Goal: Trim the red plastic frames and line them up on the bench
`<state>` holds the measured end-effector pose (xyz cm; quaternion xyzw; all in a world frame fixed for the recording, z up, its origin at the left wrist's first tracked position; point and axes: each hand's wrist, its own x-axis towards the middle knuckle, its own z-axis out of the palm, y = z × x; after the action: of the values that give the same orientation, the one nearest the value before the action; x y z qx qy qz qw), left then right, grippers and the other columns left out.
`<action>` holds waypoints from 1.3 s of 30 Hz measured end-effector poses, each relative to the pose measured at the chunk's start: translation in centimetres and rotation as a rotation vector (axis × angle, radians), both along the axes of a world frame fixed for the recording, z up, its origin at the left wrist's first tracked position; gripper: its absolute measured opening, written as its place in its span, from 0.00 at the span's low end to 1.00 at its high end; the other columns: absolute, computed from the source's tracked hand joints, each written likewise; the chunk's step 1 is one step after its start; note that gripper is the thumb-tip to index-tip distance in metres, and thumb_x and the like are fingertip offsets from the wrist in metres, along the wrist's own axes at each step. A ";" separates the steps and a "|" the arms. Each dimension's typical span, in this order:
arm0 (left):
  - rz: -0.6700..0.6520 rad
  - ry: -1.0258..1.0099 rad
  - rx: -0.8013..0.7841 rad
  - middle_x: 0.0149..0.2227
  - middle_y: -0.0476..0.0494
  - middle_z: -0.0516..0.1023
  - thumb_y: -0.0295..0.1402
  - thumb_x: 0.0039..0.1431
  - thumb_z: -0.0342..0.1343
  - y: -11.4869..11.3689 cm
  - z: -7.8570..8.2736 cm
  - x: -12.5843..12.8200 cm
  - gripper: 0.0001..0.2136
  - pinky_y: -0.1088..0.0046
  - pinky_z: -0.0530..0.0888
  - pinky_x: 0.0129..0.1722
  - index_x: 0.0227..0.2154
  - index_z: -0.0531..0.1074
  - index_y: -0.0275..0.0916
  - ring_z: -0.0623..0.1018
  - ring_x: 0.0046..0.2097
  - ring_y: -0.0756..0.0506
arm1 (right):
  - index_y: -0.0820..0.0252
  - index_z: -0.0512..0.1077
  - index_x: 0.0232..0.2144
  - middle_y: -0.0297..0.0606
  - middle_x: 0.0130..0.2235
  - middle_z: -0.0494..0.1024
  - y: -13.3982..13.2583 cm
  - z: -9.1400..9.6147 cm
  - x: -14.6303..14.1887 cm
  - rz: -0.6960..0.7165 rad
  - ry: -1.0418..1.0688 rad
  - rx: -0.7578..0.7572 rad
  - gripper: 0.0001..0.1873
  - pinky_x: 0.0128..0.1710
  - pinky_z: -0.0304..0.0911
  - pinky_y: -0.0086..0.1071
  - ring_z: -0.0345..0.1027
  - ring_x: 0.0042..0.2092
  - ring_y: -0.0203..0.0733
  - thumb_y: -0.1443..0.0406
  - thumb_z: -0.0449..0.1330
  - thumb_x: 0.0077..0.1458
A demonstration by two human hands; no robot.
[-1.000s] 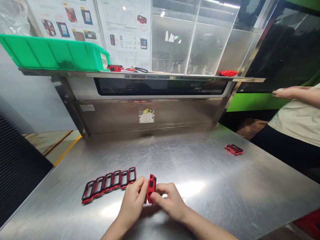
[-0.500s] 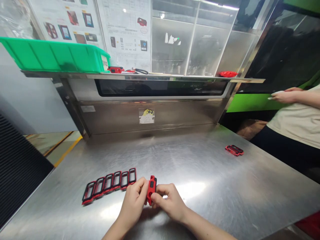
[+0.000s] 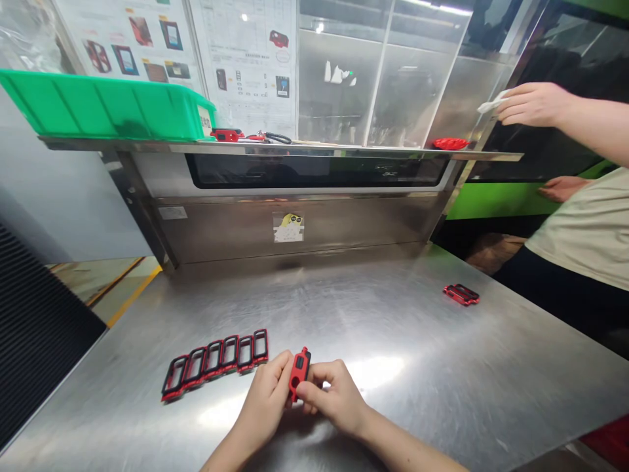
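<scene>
The left hand (image 3: 265,400) and right hand (image 3: 339,400) are together just above the steel table (image 3: 393,328), both clamped on a red-and-black case (image 3: 299,373). The case stands nearly upright between them, with the right fingers (image 3: 307,390) covering its lower end. Whether it touches the table, I cannot tell.

Just left of the left hand, a row of six red-and-black frames (image 3: 213,360) lies flat on the table, each overlapping the next. Well off to the right, a red piece (image 3: 460,294) lies alone near the table's far edge.

At the right, a co-worker's hand (image 3: 533,105) is raised with a white cloth (image 3: 491,103) in front of a clear panel (image 3: 442,85). The co-worker's other hand (image 3: 560,189) is lower, beside a pale shirt (image 3: 584,229).

A steel shelf (image 3: 344,152) runs across behind the table. It carries a green tray (image 3: 98,108), a red case (image 3: 226,135), black-handled scissors (image 3: 278,137) and a red object (image 3: 450,143).

On the wall, product posters (image 3: 147,39) and a printed sheet (image 3: 246,65) show cases and phones, but their print is too small to read. The tray's white label (image 3: 205,121) is also unreadable. A cartoon sticker (image 3: 288,227) is on the steel panel below the shelf.
</scene>
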<state>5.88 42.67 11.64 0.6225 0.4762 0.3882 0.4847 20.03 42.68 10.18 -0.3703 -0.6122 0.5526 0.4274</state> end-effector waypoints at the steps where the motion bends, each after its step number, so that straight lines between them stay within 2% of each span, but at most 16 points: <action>1: -0.011 -0.011 -0.017 0.16 0.56 0.58 0.45 0.56 0.46 0.0 -0.1 0.0 0.16 0.78 0.55 0.18 0.18 0.58 0.41 0.59 0.19 0.52 | 0.64 0.69 0.16 0.34 0.15 0.68 0.0 0.0 0.0 -0.006 -0.012 0.008 0.27 0.19 0.55 0.24 0.61 0.17 0.33 0.45 0.61 0.46; 9: -0.036 -0.062 -0.067 0.17 0.57 0.56 0.41 0.54 0.48 0.0 -0.4 -0.1 0.14 0.79 0.54 0.17 0.19 0.57 0.40 0.57 0.19 0.53 | 0.62 0.65 0.12 0.33 0.14 0.67 -0.1 0.1 0.0 -0.062 -0.077 0.139 0.29 0.18 0.53 0.24 0.58 0.17 0.33 0.45 0.58 0.49; 14: -0.024 -0.102 -0.055 0.16 0.57 0.56 0.43 0.56 0.48 0.1 -0.7 -0.2 0.15 0.79 0.54 0.18 0.19 0.57 0.40 0.57 0.19 0.53 | 0.62 0.63 0.12 0.31 0.13 0.63 0.0 0.1 0.1 -0.179 -0.144 0.391 0.30 0.19 0.50 0.25 0.54 0.17 0.31 0.48 0.52 0.56; 16: -0.037 -0.120 -0.062 0.16 0.58 0.56 0.43 0.57 0.48 0.1 -0.9 -0.2 0.16 0.79 0.54 0.18 0.19 0.57 0.40 0.56 0.19 0.54 | 0.62 0.64 0.13 0.31 0.14 0.63 0.1 0.2 0.2 -0.192 -0.161 0.436 0.29 0.20 0.50 0.25 0.54 0.18 0.31 0.50 0.52 0.58; 22: -0.065 -0.188 -0.049 0.18 0.57 0.56 0.42 0.57 0.49 0.2 -1.4 -0.2 0.16 0.79 0.54 0.20 0.20 0.56 0.40 0.56 0.21 0.54 | 0.61 0.61 0.13 0.29 0.14 0.59 0.0 0.1 0.2 -0.156 -0.165 0.418 0.28 0.19 0.50 0.25 0.52 0.18 0.31 0.50 0.52 0.57; 30: -0.078 -0.246 -0.136 0.18 0.58 0.55 0.45 0.53 0.52 0.2 -1.3 0.0 0.17 0.79 0.52 0.16 0.20 0.56 0.40 0.57 0.18 0.55 | 0.61 0.60 0.12 0.29 0.14 0.59 0.0 0.0 0.1 -0.173 -0.163 0.412 0.28 0.18 0.49 0.25 0.52 0.17 0.31 0.50 0.53 0.56; 35: -0.085 -0.244 -0.204 0.16 0.60 0.53 0.47 0.51 0.52 0.2 -1.3 0.2 0.17 0.80 0.51 0.15 0.21 0.56 0.41 0.53 0.16 0.56 | 0.61 0.59 0.12 0.29 0.14 0.59 0.0 0.0 0.1 -0.162 -0.160 0.368 0.28 0.19 0.49 0.25 0.51 0.18 0.31 0.51 0.53 0.56; 37: -0.088 -0.211 -0.175 0.17 0.59 0.54 0.47 0.53 0.51 0.1 -1.1 0.2 0.17 0.79 0.52 0.16 0.21 0.56 0.41 0.54 0.16 0.55 | 0.61 0.59 0.12 0.29 0.14 0.59 0.0 0.2 0.1 -0.171 -0.167 0.344 0.27 0.19 0.49 0.25 0.51 0.18 0.31 0.52 0.54 0.54; 39: -0.067 -0.111 -0.071 0.18 0.57 0.56 0.45 0.55 0.49 0.1 -0.7 0.0 0.16 0.78 0.55 0.18 0.20 0.57 0.40 0.57 0.19 0.54 | 0.61 0.60 0.13 0.29 0.15 0.60 0.0 0.5 0.2 -0.168 -0.186 0.302 0.24 0.19 0.49 0.25 0.52 0.19 0.31 0.53 0.55 0.53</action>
<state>5.91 42.76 10.99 0.5980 0.4410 0.3884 0.5451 20.19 42.66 10.64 -0.4010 -0.6921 0.3802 0.4644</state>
